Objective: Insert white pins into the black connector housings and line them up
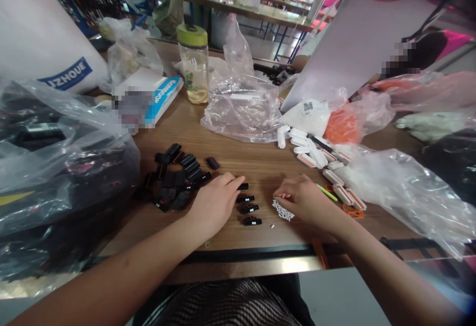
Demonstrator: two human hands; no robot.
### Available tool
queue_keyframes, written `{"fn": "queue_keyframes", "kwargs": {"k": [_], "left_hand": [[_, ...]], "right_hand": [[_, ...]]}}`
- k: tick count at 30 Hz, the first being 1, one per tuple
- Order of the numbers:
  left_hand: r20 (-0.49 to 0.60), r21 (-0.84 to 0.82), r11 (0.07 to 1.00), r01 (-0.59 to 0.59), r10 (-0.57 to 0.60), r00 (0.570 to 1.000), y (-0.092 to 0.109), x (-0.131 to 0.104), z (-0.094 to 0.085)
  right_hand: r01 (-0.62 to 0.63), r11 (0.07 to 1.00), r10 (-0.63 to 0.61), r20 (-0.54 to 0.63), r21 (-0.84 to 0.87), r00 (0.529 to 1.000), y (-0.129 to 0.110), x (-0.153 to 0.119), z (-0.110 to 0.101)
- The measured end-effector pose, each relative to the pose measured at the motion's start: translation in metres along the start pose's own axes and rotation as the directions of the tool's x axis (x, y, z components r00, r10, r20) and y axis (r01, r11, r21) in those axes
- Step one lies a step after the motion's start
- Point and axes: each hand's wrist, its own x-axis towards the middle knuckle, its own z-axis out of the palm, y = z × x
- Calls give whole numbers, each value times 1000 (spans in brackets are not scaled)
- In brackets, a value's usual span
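My left hand (213,199) reaches across the table, its thumb and fingers closed at the end of a small black plastic block (244,186). Below that block, several like it (250,209) lie in a column, with white dots on their sides. My right hand (299,194) is pinched at the edge of a pile of tiny white pieces (284,212); whatever is between its fingertips is too small to make out. One loose white piece (272,226) lies apart. Left of my left hand is a heap of black blocks (174,180).
White blocks with orange strips (316,153) and a green pen-like stick (327,192) lie to the right. Clear plastic bags (241,110) lie at the back and both sides. A lidded bottle (193,66) stands behind, beside a blue-and-white box (161,99).
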Motion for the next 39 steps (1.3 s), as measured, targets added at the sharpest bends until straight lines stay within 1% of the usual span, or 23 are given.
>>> {"fn": "queue_keyframes", "kwargs": {"k": [4, 6, 7, 11, 17, 20, 22, 24, 26, 29, 31, 33, 34, 37, 39], "left_hand": [[15, 9, 1000, 7, -7, 1000, 0, 1, 0], [20, 8, 1000, 12, -12, 1000, 1, 2, -1], [19, 9, 1000, 15, -15, 1000, 1, 2, -1], [14, 15, 1000, 23, -23, 1000, 1, 2, 0], [-46, -23, 1000, 2, -3, 999, -1, 2, 0], [-71, -60, 998, 23, -27, 997, -2, 2, -1], [-73, -79, 996, 46, -51, 996, -3, 1, -1], [-73, -86, 995, 57, -63, 995, -3, 1, -1], [-76, -87, 995, 56, -63, 995, -4, 1, 0], [-76, -98, 994, 44, -52, 996, -5, 1, 1], [-71, -109, 993, 42, -50, 996, -5, 2, 2], [-65, -114, 992, 50, -58, 996, -5, 2, 1], [-63, -115, 992, 56, -63, 996, -4, 2, 0], [-65, -121, 991, 65, -73, 995, -3, 2, -1], [-63, -120, 991, 62, -70, 996, -2, 3, -3]], "right_hand": [[105, 977, -103, 20, -186, 995, -1, 2, 0], [134, 964, -132, 27, -231, 991, 2, 1, -1], [130, 965, -128, 23, -228, 992, 5, 1, -2], [33, 993, -36, -25, -114, 999, 12, -2, -3], [-38, 999, 39, -9, 18, 999, 12, -2, -3], [-117, 993, 117, -20, 2, 993, 8, -1, -2], [-165, 986, 164, -31, -24, 986, 6, -1, -1], [-195, 981, 194, -46, -14, 980, 5, -2, 0], [-209, 976, 211, -42, 57, 977, 5, -3, 1], [-234, 943, 246, -19, 234, 969, 1, 0, 1], [-208, 912, 234, -31, 354, 972, -6, 6, 0], [-133, 888, 177, -59, 439, 983, -18, 15, -1], [-89, 887, 138, -76, 454, 987, -25, 20, -1], [8, 919, 46, -128, 394, 991, -40, 35, 2], [44, 942, 9, -157, 334, 988, -44, 42, 6]]}}
